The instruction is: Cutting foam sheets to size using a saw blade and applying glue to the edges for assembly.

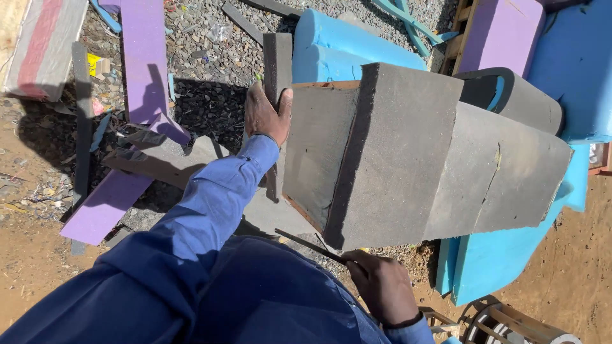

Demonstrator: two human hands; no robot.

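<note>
Two hands: left hand clamped on tall grey foam block, steadying it; right hand closed round thin dark blade at block's lower edge.

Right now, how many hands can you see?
2: the left hand grips the grey foam piece at its far edge; the right hand holds a thin blade below it.

A small yellow wrapper scrap on the gravel at upper left, beside purple foam.

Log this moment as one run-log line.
left hand: grips grey foam strip | right hand: holds thin blade at grey foam block
</note>
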